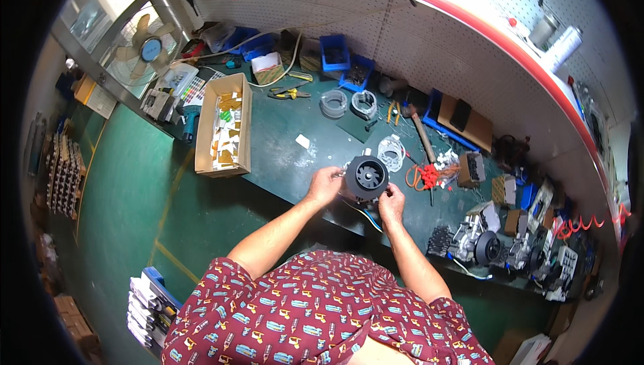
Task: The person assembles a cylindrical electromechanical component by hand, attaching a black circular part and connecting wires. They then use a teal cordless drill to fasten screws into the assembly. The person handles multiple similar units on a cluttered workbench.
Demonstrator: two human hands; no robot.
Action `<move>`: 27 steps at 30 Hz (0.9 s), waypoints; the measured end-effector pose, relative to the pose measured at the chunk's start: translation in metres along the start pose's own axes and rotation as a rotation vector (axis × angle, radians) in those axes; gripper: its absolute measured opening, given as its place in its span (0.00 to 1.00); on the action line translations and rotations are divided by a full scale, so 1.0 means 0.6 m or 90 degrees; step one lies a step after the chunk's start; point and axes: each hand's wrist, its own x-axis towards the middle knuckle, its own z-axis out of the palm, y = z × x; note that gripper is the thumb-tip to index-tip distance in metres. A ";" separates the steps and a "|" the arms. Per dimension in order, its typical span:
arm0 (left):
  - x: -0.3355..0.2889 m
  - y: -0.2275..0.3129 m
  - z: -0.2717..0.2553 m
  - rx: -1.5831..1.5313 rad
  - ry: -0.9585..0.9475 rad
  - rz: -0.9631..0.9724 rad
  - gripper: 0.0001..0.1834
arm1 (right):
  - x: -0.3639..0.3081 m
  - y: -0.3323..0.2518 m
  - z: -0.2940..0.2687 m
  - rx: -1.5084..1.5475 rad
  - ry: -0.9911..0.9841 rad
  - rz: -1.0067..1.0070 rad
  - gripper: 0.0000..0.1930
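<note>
A motor unit with a round black fan wheel (367, 176) is at the bench's front edge, its wheel facing up. My left hand (325, 186) is closed on its left side, fingertips pinching near a small metal part. On the lower right side, my right hand (391, 204) is closed against the rim. Blue and white wires (369, 218) hang below the unit between my hands. The unit's underside is hidden by the wheel. Just beyond it lies a clear, pale ring-shaped part (391, 153).
An open cardboard box (246, 124) of small parts stands to the left. A hammer (420, 134), pliers (290, 93) and red pieces (429, 176) lie farther back. Similar motor units (475, 241) stand at right. Blue bins (334, 53) line the back; a fan (151, 48) is far left.
</note>
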 end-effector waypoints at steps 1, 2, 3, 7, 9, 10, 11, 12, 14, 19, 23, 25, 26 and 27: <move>0.002 -0.011 0.001 0.023 0.009 -0.001 0.14 | 0.000 -0.001 0.001 -0.042 0.005 -0.022 0.08; 0.009 -0.029 0.003 0.000 0.015 0.008 0.14 | 0.005 0.006 0.002 -0.058 0.005 -0.048 0.07; 0.011 -0.030 0.006 -0.021 0.017 0.014 0.14 | 0.002 0.003 0.003 -0.054 0.006 -0.043 0.07; -0.005 -0.036 0.026 -0.031 0.079 -0.011 0.12 | 0.010 0.025 -0.004 -0.114 0.022 -0.104 0.07; -0.006 -0.037 0.026 -0.028 0.094 0.021 0.12 | 0.009 0.021 -0.004 -0.176 0.019 -0.179 0.08; -0.006 -0.035 0.024 -0.023 0.093 0.027 0.12 | 0.003 0.008 -0.002 -0.148 0.007 -0.146 0.09; -0.008 -0.033 0.022 -0.018 0.092 0.033 0.12 | 0.001 0.007 0.002 -0.155 0.008 -0.172 0.09; -0.008 -0.023 0.019 -0.010 0.082 0.027 0.12 | 0.001 0.002 0.002 -0.162 0.012 -0.202 0.09; -0.014 -0.004 0.012 0.006 0.062 0.014 0.12 | -0.006 -0.004 0.000 -0.146 0.009 -0.170 0.09; -0.001 0.010 0.008 0.023 0.074 0.026 0.13 | 0.008 0.030 0.010 0.088 0.001 0.054 0.16; 0.042 -0.022 0.048 -0.144 0.061 0.014 0.16 | 0.021 0.000 0.005 0.165 -0.168 0.242 0.22; 0.054 -0.048 0.060 -0.261 0.026 0.018 0.13 | 0.025 -0.017 0.020 0.209 -0.089 0.255 0.17; 0.059 -0.061 0.066 -0.257 0.043 0.023 0.12 | 0.031 -0.020 0.028 0.251 -0.078 0.201 0.17; 0.057 -0.054 0.071 -0.252 0.046 0.022 0.11 | 0.020 -0.035 0.033 0.240 -0.070 0.084 0.14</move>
